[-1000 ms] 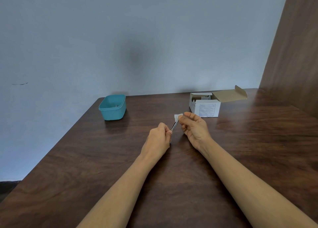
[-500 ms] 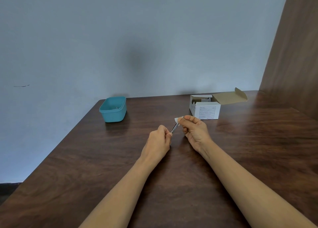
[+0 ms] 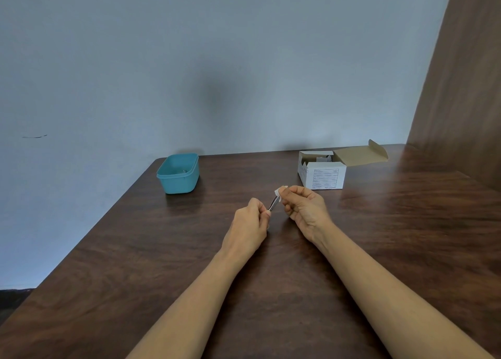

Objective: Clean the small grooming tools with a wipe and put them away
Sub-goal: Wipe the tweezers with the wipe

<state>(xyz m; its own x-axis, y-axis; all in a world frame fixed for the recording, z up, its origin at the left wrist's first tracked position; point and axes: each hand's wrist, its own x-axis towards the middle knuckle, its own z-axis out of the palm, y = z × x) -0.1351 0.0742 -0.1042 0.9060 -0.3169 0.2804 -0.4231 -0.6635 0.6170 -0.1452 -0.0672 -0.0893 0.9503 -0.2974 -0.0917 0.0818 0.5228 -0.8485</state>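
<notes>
Left hand [image 3: 249, 223] is pinching the near end of a slim metal tool [image 3: 272, 204] w/ curled fingers, just above the counter [image 3: 379, 236], approx. mid-front. Right hand [image 3: 306, 209] is pinching a white wipe [image 3: 278, 191] round the tool's far tip. A teal tub [image 3: 179, 180] & an open white carton [image 3: 322, 174] are sitting further back, well apart.

table [image 3: 122, 264]: glossy wood | tub [image 3: 179, 183]: matt plastic | box [image 3: 325, 178]: cardboard | tool [image 3: 272, 204]: shiny metal
</notes>
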